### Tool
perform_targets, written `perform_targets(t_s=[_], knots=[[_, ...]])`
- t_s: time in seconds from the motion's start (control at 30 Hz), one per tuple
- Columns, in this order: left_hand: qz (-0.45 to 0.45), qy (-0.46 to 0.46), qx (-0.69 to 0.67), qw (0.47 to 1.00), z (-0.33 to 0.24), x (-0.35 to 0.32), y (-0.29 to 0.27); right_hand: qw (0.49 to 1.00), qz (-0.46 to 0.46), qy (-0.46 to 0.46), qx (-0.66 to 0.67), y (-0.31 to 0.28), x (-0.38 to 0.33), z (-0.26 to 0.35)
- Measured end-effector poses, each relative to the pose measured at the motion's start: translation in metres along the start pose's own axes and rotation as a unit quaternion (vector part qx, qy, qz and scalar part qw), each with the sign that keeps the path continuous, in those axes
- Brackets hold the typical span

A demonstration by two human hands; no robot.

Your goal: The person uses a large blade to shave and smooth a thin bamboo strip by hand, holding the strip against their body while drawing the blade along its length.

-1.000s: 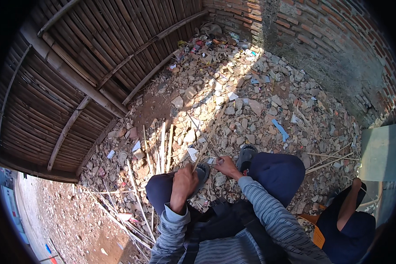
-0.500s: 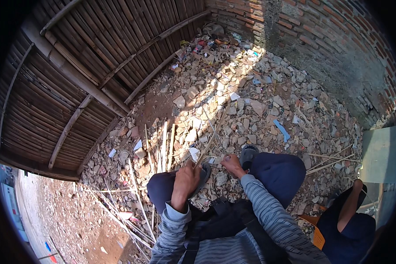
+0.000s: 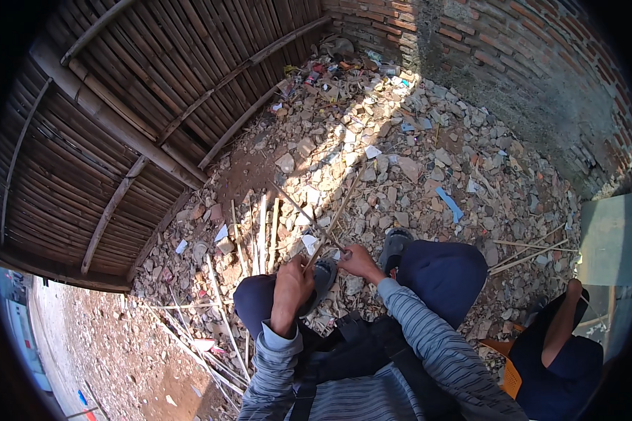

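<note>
My left hand (image 3: 293,284) is closed round a thin bamboo strip (image 3: 345,204), which slants up and away to the right from beside my left knee. Closed fingers of my right hand (image 3: 361,264) grip a long, narrow, dark knife-like tool (image 3: 294,203); its exact kind is hard to make out. The tool points up and to the left, crossing the strip just ahead of my hands. Both hands are low between my bent knees. Several pale bamboo strips (image 3: 262,235) lie just beyond my left knee, and more strips (image 3: 200,358) are scattered at the left.
Broken stones and litter (image 3: 407,175) cover the ground. A bamboo-slat wall (image 3: 147,77) stands at the far left, a brick wall (image 3: 512,63) at the far right. At lower right another person (image 3: 565,365) sits by an orange plastic item (image 3: 510,379). Loose strips (image 3: 530,256) lie near a pale panel (image 3: 611,242).
My right hand has come left, closer to my left hand. The tool now angles up-left across the bamboo strip, where before a thin blurred line stood more upright.
</note>
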State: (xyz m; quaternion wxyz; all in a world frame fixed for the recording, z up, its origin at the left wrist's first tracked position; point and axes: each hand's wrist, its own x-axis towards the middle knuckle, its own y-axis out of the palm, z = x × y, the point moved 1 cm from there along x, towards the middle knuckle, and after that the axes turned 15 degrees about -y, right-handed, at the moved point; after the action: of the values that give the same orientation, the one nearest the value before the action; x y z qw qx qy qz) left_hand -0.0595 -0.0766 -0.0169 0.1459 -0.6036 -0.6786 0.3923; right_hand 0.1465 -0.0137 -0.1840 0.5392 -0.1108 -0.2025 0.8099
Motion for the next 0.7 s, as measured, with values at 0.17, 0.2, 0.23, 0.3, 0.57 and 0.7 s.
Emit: perform_targets(t_s=[0.17,0.2,0.23,0.3,0.57,0.7], knots=[[-0.006,0.004,0.034,0.999,0.006,0.005,0.012,0.999,-0.011,0.052,0.003,0.009,-0.001,-0.018],[-0.003,-0.009,0.024,1.000,0.008,0.004,0.010,0.999,-0.008,0.053,0.003,0.007,-0.002,-0.009],[-0.003,-0.011,0.023,1.000,0.010,0.004,0.008,0.999,0.023,0.025,-0.004,0.003,-0.003,0.004],[-0.012,-0.002,0.030,0.999,0.008,0.003,0.007,0.998,0.054,-0.001,-0.010,0.000,-0.001,0.012],[0.016,0.000,0.015,1.000,0.003,0.001,0.007,0.996,-0.006,0.091,-0.013,-0.003,0.001,-0.023],[-0.004,-0.008,0.019,1.000,0.009,0.003,0.007,0.998,-0.052,0.021,0.004,0.009,-0.004,-0.012]])
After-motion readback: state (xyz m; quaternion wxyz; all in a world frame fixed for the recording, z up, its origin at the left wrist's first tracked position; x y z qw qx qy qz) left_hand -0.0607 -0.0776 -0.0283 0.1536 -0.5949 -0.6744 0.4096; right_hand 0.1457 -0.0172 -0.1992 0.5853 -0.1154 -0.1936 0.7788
